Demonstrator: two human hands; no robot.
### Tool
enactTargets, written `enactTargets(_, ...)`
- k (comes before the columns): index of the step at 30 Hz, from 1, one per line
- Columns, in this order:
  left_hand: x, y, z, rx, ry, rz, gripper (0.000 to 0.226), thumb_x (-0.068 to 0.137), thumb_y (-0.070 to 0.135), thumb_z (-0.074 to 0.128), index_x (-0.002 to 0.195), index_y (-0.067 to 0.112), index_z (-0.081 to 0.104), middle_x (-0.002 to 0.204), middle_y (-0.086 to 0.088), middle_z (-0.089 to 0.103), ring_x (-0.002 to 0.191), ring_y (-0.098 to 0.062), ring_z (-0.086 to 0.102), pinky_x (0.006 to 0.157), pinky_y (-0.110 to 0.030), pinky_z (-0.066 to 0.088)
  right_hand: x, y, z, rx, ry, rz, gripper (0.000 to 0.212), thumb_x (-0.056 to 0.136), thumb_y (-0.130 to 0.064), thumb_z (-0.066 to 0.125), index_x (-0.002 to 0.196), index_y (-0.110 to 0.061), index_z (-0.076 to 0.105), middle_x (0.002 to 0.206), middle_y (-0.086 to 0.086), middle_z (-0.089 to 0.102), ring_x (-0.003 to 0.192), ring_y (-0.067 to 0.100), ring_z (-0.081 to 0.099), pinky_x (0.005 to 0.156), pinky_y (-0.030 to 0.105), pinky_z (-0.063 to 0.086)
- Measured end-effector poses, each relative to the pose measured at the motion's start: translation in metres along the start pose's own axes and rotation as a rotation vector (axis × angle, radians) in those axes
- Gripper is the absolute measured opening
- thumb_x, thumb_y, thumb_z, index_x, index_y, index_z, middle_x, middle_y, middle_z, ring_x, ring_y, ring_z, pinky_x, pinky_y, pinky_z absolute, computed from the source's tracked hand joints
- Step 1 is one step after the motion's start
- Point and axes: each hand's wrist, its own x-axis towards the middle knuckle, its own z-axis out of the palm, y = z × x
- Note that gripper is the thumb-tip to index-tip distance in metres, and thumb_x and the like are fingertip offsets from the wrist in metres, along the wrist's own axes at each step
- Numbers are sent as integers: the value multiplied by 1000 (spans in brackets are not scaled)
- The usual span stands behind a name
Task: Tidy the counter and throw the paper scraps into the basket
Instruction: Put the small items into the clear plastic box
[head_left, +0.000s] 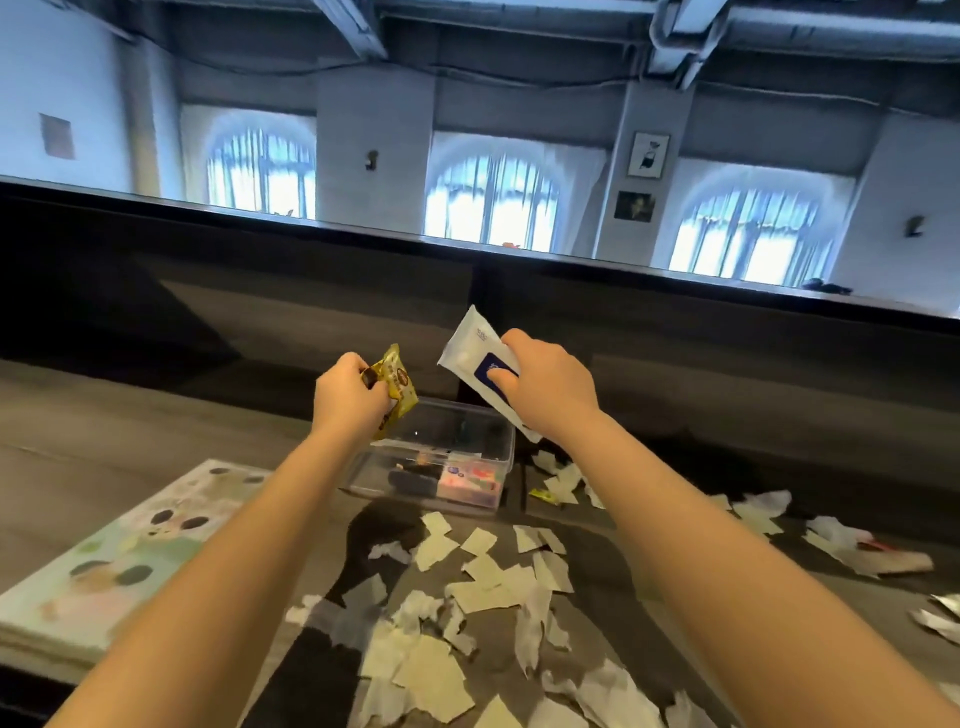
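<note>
While scraps (478, 577) litter the counter (156, 415), left hand (345, 397) grips a snack packet (399, 387), right hand (550, 384) a wipes pack (470, 348).

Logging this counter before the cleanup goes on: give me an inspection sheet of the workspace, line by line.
Surface: dark wood-grain counter with a raised dark panel behind it.
Job's things: torn paper scraps strewn over the near and right parts of the counter.
Clutter: clear box with small items inside; picture book at left; crumpled wrapper at right.
Hands: left hand grips a yellow snack packet; right hand grips a white wipes pack; both are raised near the box.
Cables: nothing seen.
Surroundings: arched windows; framed pictures on a pillar.
</note>
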Motion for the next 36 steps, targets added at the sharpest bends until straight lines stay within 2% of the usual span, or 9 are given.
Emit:
enactTargets(6, 44, -14, 34, 301, -126, -70, 6, 91, 12, 56, 89, 7, 53, 92, -12, 54, 85, -25, 54, 72, -35, 46, 24, 3, 32, 1, 11, -25, 32, 95, -35, 51, 123, -19, 46, 124, 2, 60, 104, 19, 62, 74, 28, 49)
enactTargets(11, 55, -20, 50, 517, -213, -76, 18, 85, 5, 61, 101, 0, 60, 100, -15, 60, 91, -29, 58, 72, -34, 45, 33, 5, 49, 20, 13, -35, 33, 95, -35, 51, 124, -19, 46, 125, 2, 60, 105, 19, 62, 76, 29, 51)
enactTargets(16, 54, -26, 50, 620, -292, -111, 46, 84, 13, 64, 124, 4, 44, 113, -15, 58, 97, -29, 59, 78, -36, 52, 33, 4, 61, 9, -7, -58, 35, 95, -35, 51, 125, -19, 45, 126, 2, 59, 105, 19, 62, 76, 30, 52)
enactTargets(19, 54, -28, 49, 663, -312, -78, 51, 81, 13, 67, 125, 7, 41, 113, -15, 57, 100, -30, 58, 83, -39, 54, 33, 6, 63, 8, -13, -54, 35, 95, -36, 51, 125, -19, 45, 126, 2, 59, 105, 19, 62, 75, 30, 52)
enactTargets(23, 50, -22, 42, 899, -294, 45, 43, 82, 13, 68, 120, 10, 51, 110, -11, 56, 93, -25, 55, 73, -35, 48, 34, 9, 63, 7, -17, -48, 35, 94, -36, 52, 125, -19, 46, 125, 3, 60, 104, 20, 62, 75, 30, 52)
enactTargets(26, 48, -18, 35, 1089, -217, 204, 44, 83, 21, 67, 124, 12, 52, 121, -11, 52, 111, -27, 49, 82, -35, 47, 37, 7, 63, 32, -20, -38, 35, 94, -35, 53, 124, -19, 47, 124, 3, 61, 103, 20, 62, 75, 30, 52)
enactTargets(29, 49, -24, 27, 986, -176, 206, 41, 85, 23, 64, 123, 12, 54, 120, -10, 53, 114, -27, 47, 88, -37, 46, 41, 0, 65, 61, -41, -33, 31, 94, -33, 52, 122, -19, 48, 122, 4, 61, 102, 21, 63, 76, 32, 54)
enactTargets(33, 47, -44, 17, 524, -63, 111, 34, 92, 22, 54, 124, 10, 54, 119, -12, 57, 108, -27, 54, 87, -39, 48, 46, -12, 73, 30, -98, -58, 29, 94, -27, 50, 122, -19, 49, 119, 5, 62, 98, 22, 62, 75, 34, 56)
enactTargets(36, 39, -57, 15, 248, -156, 4, 39, 93, 15, 51, 131, 9, 49, 124, -12, 58, 111, -26, 56, 89, -36, 47, 54, -20, 85, -158, -189, -109, 30, 92, -25, 54, 122, -19, 51, 114, 6, 63, 96, 24, 61, 79, 39, 55)
